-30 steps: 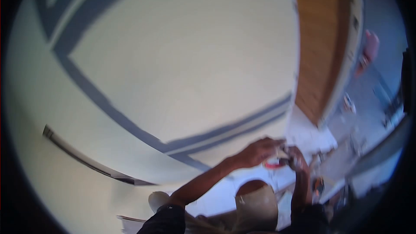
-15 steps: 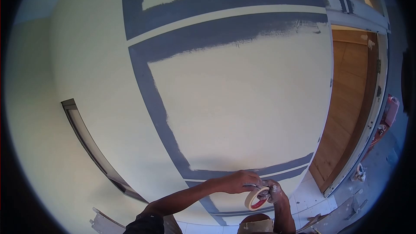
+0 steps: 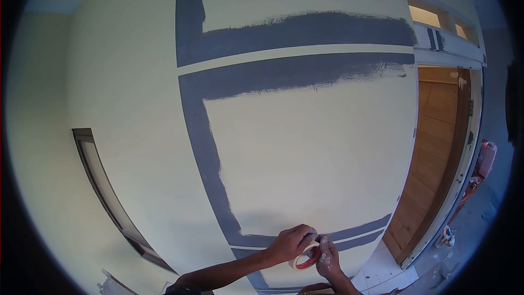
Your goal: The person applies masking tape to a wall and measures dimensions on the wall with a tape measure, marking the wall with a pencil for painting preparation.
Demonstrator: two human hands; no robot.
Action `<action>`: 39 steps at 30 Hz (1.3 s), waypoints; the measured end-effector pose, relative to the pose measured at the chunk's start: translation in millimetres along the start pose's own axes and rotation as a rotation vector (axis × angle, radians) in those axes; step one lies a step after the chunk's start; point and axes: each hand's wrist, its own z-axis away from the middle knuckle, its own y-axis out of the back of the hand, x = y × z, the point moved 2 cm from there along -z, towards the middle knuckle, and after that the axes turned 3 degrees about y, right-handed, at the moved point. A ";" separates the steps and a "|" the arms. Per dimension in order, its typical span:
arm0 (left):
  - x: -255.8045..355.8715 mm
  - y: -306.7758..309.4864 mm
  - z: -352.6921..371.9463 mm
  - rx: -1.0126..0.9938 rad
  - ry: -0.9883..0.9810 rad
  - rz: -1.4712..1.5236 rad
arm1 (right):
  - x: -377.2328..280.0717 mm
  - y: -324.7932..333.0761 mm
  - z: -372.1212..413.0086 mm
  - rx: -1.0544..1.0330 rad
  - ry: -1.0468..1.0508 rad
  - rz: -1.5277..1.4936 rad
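A roll of cream masking tape point(image 3: 295, 263) with a reddish inner core hangs low in front of the wall. My right hand point(image 3: 328, 259), its fingers smeared with pale paint, is closed on the roll from the right side. From the left, my left hand point(image 3: 295, 242) reaches in with fingers bent and pinched at the roll's upper edge, close to my right fingertips. The tape's loose end is too small to make out. Behind both hands stands the cream wall point(image 3: 305, 147), with dark grey painted bands point(image 3: 210, 158) separated by thin pale lines.
On the right is a doorway with a wooden door point(image 3: 434, 147) and a paint-marked frame point(image 3: 470, 131). Beyond it a pink-red object point(image 3: 487, 155) stands near the wall. A narrow dark-framed window point(image 3: 112, 202) is at left. White floor tiles point(image 3: 382, 269) lie below.
My view has tilted upward, so the wall bands sit lower. Both hands and the tape roll have shifted slightly left in view, and the hands remain close together.
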 end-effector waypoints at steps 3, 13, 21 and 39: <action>-7.9 5.6 7.1 0.062 0.093 0.016 | 4.3 -7.5 2.2 -0.038 -0.075 0.043; -2.1 31.0 -10.2 0.210 0.230 0.154 | -29.7 -50.8 -4.7 -0.132 0.212 0.281; 20.1 90.2 -62.5 0.250 0.218 0.082 | -49.4 -90.5 -20.7 -0.043 0.483 0.846; 210.1 339.6 -296.3 -0.214 0.495 0.230 | -349.6 -293.5 -162.8 0.229 0.087 0.159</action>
